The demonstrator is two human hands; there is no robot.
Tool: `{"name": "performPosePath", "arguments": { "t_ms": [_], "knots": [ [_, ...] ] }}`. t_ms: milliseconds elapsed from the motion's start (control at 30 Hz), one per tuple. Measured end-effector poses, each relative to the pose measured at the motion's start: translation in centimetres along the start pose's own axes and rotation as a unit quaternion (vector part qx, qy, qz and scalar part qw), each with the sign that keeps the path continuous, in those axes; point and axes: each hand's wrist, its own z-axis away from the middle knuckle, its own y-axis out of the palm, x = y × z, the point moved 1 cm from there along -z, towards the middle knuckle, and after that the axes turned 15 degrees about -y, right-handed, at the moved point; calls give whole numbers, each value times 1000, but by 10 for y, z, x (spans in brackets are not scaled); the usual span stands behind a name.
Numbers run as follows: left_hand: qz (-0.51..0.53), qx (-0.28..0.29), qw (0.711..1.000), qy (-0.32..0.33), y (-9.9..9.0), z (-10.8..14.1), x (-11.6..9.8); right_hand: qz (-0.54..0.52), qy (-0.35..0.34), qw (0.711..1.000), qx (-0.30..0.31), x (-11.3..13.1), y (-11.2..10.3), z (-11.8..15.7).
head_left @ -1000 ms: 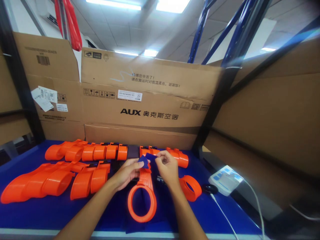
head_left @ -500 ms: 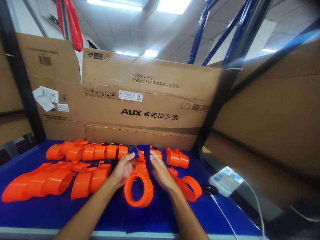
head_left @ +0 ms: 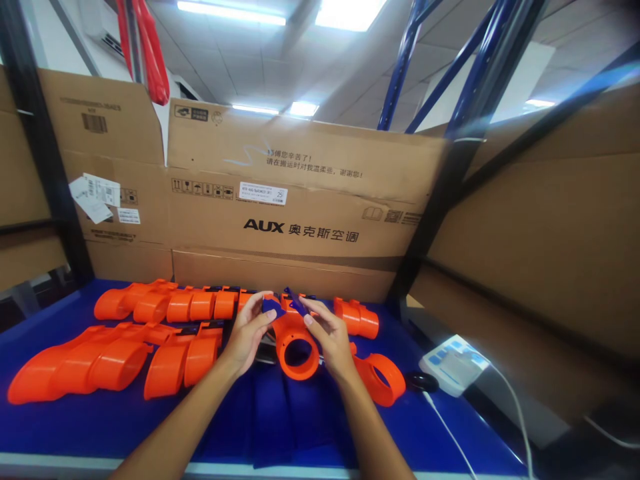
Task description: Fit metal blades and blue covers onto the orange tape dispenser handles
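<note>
"Orange ring piece (head_left: 293,327), where?"

"Mid-scene, held up over the blue tabletop (head_left: 75,430), between left hand (head_left: 250,333) and right hand (head_left: 333,337). Ring end faces near side."

"Rest, biggest first."

"Cardboard (head_left: 320,160) standing across the far side, AUX print in black. Then the tabletop, running wide left to right."

"On it?"

"Near left, cluster of orange parts (head_left: 75,363), packed close. Far left, row of orange parts (head_left: 203,305), similar shape. Near middle, flat dark-blue sheets (head_left: 270,420), lying between the forearms."

"Right side?"

"White device (head_left: 454,365) with keypad, cable beside it. Farther back and left of that, orange pair (head_left: 356,318), side by side. Lone orange ring (head_left: 369,380) lies just right of the right wrist."

"Hands?"

"Left: narrow, thumb and fingers pinching the piece's far end. Right: thumb and fingers closed on a slim blue strip (head_left: 296,303)."

"Small stuff?"

"Black puck (head_left: 423,381), just left of the device. The strip, tilted, seen nearly edge-on. Blue tab (head_left: 273,307) under left thumb, at the piece's far end."

"Strip touching the ring piece?"

"Blurry up there, can't tell."
</note>
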Motion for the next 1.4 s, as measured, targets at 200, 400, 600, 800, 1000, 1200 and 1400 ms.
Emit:
{"name": "performPosePath", "arguments": {
  "t_ms": [200, 400, 600, 800, 1000, 1200, 1400],
  "knots": [
    [-16, -18, 1000, 19, 2, 1, 0, 23, -39, 999, 29, 2, 0, -1],
    [-21, -34, 999, 33, 3, 2, -1, 28, -39, 998, 41, 2, 2, -1],
    [-35, -31, 998, 38, 4, 3, -1, 45, -38, 998, 36, 0, 3, -1],
    [-26, -28, 998, 57, 3, 4, -2, 44, -12, 997, 60, -4, 5, 2],
    [-6, -4, 998, 58, -1, 4, -2, 49, -17, 993, 104, 2, 11, 6],
    [-9, 27, 998, 50, 1, 7, -4, 133, -59, 981, 125, 8, 14, 8],
    [-59, 11, 997, 56, 5, 9, -8, 223, -155, 957, 98, 8, 12, 9]
  ]
}}
